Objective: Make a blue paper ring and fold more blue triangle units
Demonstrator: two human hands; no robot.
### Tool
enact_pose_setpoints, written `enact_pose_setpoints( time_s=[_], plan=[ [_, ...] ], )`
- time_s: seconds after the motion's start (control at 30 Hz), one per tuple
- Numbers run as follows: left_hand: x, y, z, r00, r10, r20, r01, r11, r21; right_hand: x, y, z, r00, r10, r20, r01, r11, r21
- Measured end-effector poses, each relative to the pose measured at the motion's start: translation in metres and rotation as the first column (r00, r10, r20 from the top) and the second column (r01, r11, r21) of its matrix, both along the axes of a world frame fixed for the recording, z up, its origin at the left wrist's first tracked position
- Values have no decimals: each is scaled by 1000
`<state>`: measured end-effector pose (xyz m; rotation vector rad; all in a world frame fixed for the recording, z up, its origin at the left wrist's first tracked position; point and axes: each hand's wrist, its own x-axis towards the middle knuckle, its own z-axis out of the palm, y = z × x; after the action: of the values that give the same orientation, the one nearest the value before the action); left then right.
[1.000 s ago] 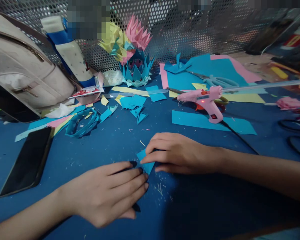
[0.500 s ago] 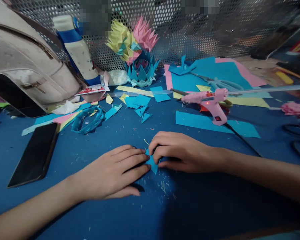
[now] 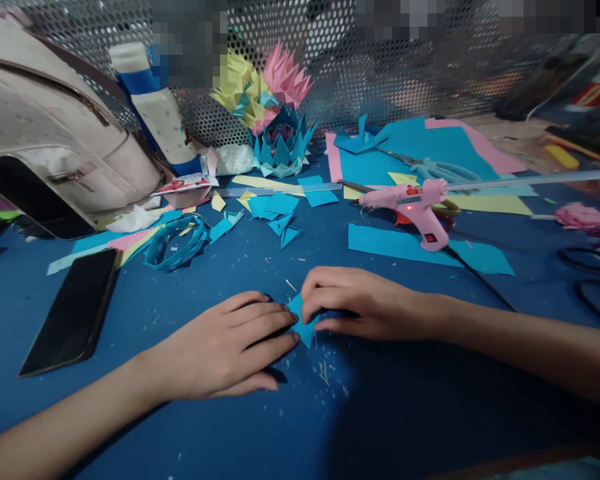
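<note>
A small piece of blue paper (image 3: 306, 331) lies on the blue table between my two hands, partly covered by fingers. My left hand (image 3: 240, 343) rests flat with its fingers stretched out, and the fingertips press on the paper's left edge. From the other side, my right hand (image 3: 357, 303) has its fingers curled in, thumb and fingertips closed on the paper's right edge. Just beyond are several folded blue paper triangles (image 3: 284, 232). A pink glue gun (image 3: 410, 203) with a lit red light stands farther right, over a blue paper strip (image 3: 480, 258).
A dark phone (image 3: 73, 313) lies at left, near a rolled blue paper ring (image 3: 176, 243). Folded paper flowers (image 3: 283, 147), a bottle (image 3: 157, 113) and a pale bag (image 3: 75, 127) stand at the back. Scissors (image 3: 443, 170) rest on blue sheets; a black cable (image 3: 485, 283) trails right.
My right hand's fingers have shifted slightly on the paper, and a bit more of its upper part shows. My left hand stays in place. The whole view has moved slightly.
</note>
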<state>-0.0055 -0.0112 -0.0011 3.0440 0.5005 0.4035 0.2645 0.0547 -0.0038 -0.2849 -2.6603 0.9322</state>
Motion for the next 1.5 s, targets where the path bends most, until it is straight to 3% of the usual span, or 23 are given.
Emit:
enact_pose_setpoints(
  time_s=[0.37, 0.67, 0.87, 1.23, 1.5],
  plan=[
    [1, 0, 0, 1000, -9, 9, 8, 1000, 19, 0, 1, -2, 1000, -25, 9, 24, 996, 90],
    [2, -4, 1, 998, -43, 55, 41, 998, 40, 1, 0, 1, 996, 76, -53, -77, 997, -20],
    [7, -16, 0, 998, -39, 57, 37, 999, 25, -1, 0, 5, 990, 143, -10, -142, 987, 70],
    [16, -21, 0, 1000, 12, 18, -11, 999, -40, -6, -1, 1, 995, -11, 95, 12, 1000, -9],
    [14, -23, 0, 1000, 1, 4, -1, 1000, -26, -9, -5, -1, 990, -58, 130, 55, 998, 24]
  ],
)
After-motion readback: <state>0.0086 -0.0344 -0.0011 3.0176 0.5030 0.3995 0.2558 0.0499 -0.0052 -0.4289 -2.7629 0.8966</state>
